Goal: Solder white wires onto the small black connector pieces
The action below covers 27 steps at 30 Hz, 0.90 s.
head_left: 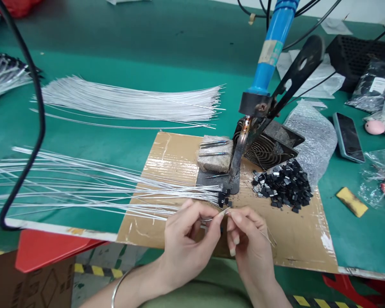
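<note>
Over a cardboard sheet, our left hand and right hand, close together, pinch thin wire between thumbs and fingers. Just beyond lie white wires with black ends and, to the right, a heap of small black pieces. Farther out, we see a white label on a dark packet and printing on a carton, both too small or blurred to read.

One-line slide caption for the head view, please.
Left hand and right hand pinch thin wire over a cardboard sheet, with white wires, black parts and a soldering iron nearby.
</note>
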Each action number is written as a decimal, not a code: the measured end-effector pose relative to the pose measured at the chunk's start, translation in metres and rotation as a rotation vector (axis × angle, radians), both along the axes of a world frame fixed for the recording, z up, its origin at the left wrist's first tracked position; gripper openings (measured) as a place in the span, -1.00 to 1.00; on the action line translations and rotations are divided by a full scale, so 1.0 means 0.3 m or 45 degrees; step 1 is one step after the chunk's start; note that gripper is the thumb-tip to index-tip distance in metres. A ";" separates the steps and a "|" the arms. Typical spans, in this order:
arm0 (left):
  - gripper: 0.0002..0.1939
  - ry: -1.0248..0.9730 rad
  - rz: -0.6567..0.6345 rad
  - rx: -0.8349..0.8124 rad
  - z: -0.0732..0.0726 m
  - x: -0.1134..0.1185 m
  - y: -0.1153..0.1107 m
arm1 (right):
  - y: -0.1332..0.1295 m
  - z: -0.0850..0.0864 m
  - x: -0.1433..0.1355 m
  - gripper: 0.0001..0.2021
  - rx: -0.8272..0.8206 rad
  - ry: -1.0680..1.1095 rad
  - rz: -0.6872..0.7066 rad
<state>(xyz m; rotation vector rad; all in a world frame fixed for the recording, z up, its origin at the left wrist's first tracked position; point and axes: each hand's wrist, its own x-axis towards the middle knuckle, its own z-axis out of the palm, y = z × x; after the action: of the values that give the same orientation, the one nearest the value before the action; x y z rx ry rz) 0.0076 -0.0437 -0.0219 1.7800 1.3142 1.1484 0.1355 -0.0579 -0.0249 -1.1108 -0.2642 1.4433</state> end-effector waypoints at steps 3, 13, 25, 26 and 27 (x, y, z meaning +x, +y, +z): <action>-0.84 -0.162 0.081 -0.202 -0.007 0.001 0.001 | 0.001 0.000 0.011 -0.75 -0.022 -0.006 -0.103; -0.80 -0.452 0.125 -0.560 0.019 -0.018 0.049 | -0.017 -0.019 0.051 -0.82 0.105 -0.146 0.020; -0.79 -0.445 0.065 -0.586 0.005 -0.020 0.017 | -0.014 0.032 0.024 -0.82 0.029 -0.197 0.151; -0.79 -0.434 0.065 -0.562 0.002 -0.019 0.015 | -0.014 0.030 0.023 -0.84 0.032 -0.202 0.145; -0.79 -0.421 0.062 -0.540 -0.001 -0.017 0.013 | -0.014 0.025 0.023 -0.85 0.047 -0.200 0.147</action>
<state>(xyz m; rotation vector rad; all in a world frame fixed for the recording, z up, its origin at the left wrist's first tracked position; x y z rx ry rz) 0.0024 -0.0398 -0.0222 1.2039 1.2883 1.0416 0.1426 -0.0621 -0.0172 -1.1972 -0.4708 1.4481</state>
